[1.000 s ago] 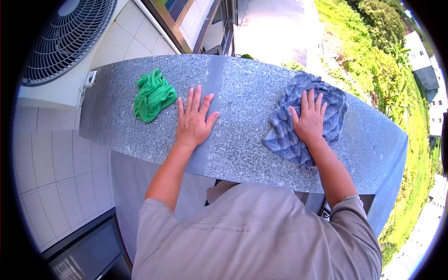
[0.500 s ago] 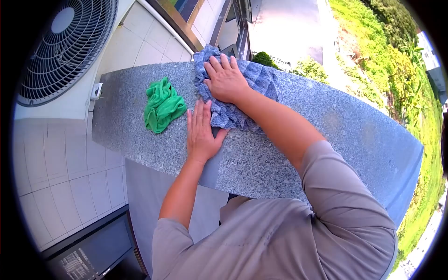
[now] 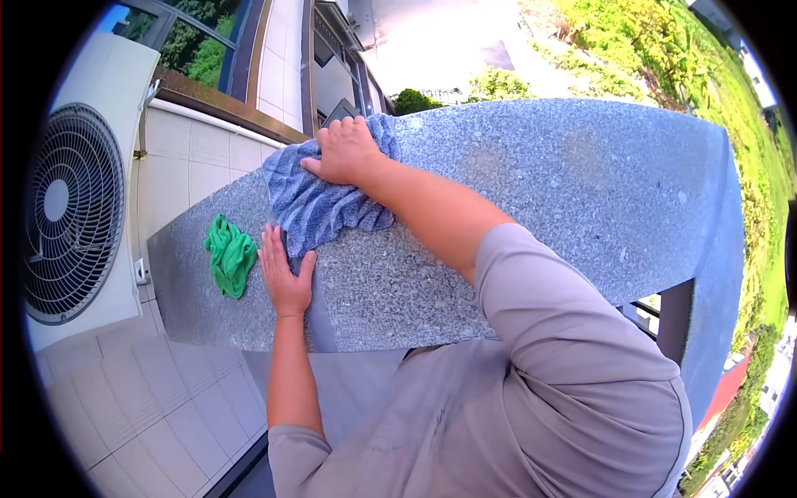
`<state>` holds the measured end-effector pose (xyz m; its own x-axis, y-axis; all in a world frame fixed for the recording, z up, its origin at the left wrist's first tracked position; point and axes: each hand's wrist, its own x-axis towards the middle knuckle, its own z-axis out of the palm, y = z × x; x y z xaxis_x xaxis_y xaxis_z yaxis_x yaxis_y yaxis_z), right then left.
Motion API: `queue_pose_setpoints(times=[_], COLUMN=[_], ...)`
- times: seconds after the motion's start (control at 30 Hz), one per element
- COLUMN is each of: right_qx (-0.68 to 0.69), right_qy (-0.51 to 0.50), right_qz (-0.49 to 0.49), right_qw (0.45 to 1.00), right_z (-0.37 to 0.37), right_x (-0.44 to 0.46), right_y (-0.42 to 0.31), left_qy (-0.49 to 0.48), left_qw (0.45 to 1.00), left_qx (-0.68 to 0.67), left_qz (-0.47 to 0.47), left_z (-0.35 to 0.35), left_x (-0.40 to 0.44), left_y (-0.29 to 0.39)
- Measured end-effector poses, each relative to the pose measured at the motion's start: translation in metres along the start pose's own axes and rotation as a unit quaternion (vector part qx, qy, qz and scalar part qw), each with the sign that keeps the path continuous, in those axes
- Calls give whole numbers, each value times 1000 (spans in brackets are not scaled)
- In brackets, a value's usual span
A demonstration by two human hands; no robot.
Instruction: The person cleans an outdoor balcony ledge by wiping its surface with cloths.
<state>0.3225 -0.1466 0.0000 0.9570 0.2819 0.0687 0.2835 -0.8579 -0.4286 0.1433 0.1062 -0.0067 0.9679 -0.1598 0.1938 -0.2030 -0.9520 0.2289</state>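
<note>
here, the right hand's (image 3: 345,150) cloth (image 3: 320,202) reaches the slab's (image 3: 540,195) far edge.

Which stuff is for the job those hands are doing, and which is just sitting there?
Seems part of the job:
- patterned blue-grey cloth, under the right hand
- speckled stone slab, beneath the cloth, with the left hand on it

Seems just there:
- green cloth, crumpled and untouched, maybe a spare
- fan unit by the wall

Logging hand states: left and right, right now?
Left hand: open, resting on the stone slab.
Right hand: on the blue-gray cloth; can't tell if gripping.
</note>
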Motion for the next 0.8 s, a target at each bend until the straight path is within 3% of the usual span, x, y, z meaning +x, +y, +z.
queue_pose_setpoints(times=[0.27, 0.3, 0.4, 0.43, 0.57, 0.67, 0.77, 0.8], right_qx=[-91, -119, -183, -196, -185, -217, -197, -188], right_qy=[55, 46, 151, 126, 90, 121, 55, 37], right_qz=[142, 177, 256, 302, 405, 393, 359, 351], right_qw=[984, 976, 937, 924, 891, 885, 911, 917], right_z=[-116, -131, -150, -164, -185, -150, -155, -156], right_x=[-127, -142, -193, -205, -224, -221, -242, -251], right_y=[196, 220, 298, 311, 312, 321, 285, 272], left_qy=[-1, 1, 7, 9, 27, 45, 60, 87], left_qw=[1000, 1000, 1000, 1000, 999, 998, 998, 995], left_qx=[23, 23, 23, 20, 12, 20, 20, -35], left_qz=[12, 14, 16, 15, 17, 28, 26, 31], left_z=[4, 3, 3, 3, 7, 12, 10, 6], left_x=[0, 0, 1, 1, 0, 1, -1, -1], left_y=[-6, -7, -5, -4, -7, -11, -5, -3])
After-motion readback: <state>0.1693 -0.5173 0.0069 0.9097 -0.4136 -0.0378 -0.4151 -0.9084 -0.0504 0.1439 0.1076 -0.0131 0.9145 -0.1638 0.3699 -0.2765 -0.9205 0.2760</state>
